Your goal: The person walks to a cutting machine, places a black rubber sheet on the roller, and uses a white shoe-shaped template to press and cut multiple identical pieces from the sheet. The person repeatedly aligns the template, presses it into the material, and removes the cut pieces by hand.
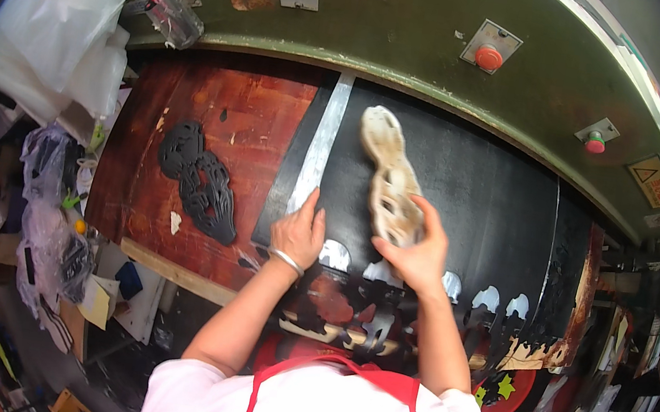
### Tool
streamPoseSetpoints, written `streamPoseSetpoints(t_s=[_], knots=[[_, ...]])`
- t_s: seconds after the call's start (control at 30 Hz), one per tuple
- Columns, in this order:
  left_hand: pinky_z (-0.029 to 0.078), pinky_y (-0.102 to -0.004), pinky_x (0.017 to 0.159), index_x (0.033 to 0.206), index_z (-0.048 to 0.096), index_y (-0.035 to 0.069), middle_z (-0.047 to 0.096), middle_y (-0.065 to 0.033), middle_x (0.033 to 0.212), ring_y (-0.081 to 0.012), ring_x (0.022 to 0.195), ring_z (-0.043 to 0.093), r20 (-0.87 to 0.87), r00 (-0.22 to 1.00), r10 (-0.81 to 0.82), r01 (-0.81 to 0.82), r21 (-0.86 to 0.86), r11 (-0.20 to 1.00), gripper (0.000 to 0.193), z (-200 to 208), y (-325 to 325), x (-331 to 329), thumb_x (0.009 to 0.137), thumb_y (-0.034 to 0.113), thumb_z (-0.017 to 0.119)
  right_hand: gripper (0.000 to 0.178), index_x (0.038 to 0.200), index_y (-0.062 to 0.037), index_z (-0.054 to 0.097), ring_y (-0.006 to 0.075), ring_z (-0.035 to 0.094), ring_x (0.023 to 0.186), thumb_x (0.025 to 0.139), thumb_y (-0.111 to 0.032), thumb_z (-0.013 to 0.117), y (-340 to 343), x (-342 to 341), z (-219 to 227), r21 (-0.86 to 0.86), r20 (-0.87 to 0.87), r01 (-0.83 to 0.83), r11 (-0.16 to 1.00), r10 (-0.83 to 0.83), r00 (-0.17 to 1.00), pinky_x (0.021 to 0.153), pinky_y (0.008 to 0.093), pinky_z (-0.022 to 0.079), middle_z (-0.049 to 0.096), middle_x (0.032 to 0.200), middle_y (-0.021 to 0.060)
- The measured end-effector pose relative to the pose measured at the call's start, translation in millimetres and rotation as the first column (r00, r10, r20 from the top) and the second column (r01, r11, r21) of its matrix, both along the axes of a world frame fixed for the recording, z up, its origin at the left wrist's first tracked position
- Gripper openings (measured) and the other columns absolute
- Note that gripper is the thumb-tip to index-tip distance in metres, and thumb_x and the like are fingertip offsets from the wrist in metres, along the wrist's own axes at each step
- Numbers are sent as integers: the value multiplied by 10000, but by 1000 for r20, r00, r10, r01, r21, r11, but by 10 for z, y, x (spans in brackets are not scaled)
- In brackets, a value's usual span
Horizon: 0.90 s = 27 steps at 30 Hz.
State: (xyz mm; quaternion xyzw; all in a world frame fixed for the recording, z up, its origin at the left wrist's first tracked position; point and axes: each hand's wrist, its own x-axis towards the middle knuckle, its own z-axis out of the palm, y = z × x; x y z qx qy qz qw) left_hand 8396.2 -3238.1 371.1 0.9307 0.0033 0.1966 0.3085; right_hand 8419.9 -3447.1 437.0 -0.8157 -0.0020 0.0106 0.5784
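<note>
My right hand (418, 248) grips the near end of a cream cutting die (391, 160), shaped like a shoe upper with openings through it. The die is slightly blurred and lies over a black sheet (475, 193); whether it touches the sheet I cannot tell. My left hand (300, 234), with a silver bangle at the wrist, rests on the sheet near the lower end of a silver strip (325, 142). Its fingers are stretched out and hold nothing. Black cut-out pieces (203, 180) of similar shape lie to the left on a red-brown board (267, 113).
A green machine beam (387, 37) with a red button (488, 58) spans the far side. Cut-out gaps and ragged scraps (376, 330) line the sheet's near edge. A clear pen holder (175, 20) and plastic bags (60, 25) are at far left. A red tub (509, 400) stands below right.
</note>
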Motion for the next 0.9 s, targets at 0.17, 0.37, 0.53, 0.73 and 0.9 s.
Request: streamPoseSetpoints(t_s=[0.17, 0.37, 0.53, 0.73, 0.9], knots=[[502, -419, 571, 1260, 558, -2, 659, -180, 763, -346, 620, 634, 60, 998, -16, 16, -5, 1000, 410, -2, -14, 31, 880, 150, 590, 807, 1275, -67, 494, 514, 316, 1252, 536, -124, 814, 596, 143, -348, -354, 340, 128, 926, -1, 941, 1040, 521, 340, 284, 1360, 335], [520, -419, 607, 1281, 526, -18, 679, -175, 831, -341, 670, 652, -57, 998, -13, 16, 42, 999, 430, 51, -48, 272, 895, 167, 569, 898, 1347, -61, 413, 535, 264, 1284, 557, -153, 830, 554, 379, -385, -403, 326, 125, 907, 14, 945, 1054, 537, 322, 229, 1382, 368], [513, -441, 659, 1323, 494, 29, 665, -182, 874, -362, 747, 641, -91, 996, -13, 18, 49, 999, 435, 110, -44, 663, 908, 146, 548, 1042, 1452, -45, 279, 517, 271, 1327, 610, -273, 850, 293, 819, -325, -322, 246, -10, 947, 93, 965, 1104, 515, 282, 241, 1421, 379], [480, -430, 641, 1228, 551, 26, 627, -147, 806, -333, 723, 620, -10, 995, 95, -95, -125, 988, 346, 218, 183, 723, 896, 110, 593, 775, 1484, 23, 164, 358, 353, 1329, 936, -327, 584, -1371, 1649, 207, -10, 322, 605, 796, -571, 755, 1089, 432, 303, 303, 1463, 252], [467, -484, 575, 940, 605, 66, 609, -187, 653, -399, 635, 613, -369, 925, 92, -90, 22, 996, 201, 89, 87, 820, 942, 262, 556, 899, 1429, 170, -4, 443, 89, 1427, 949, -387, 513, -2175, 2266, 497, -233, 667, 796, 558, -504, 549, 1170, 468, 80, 66, 1505, 368]])
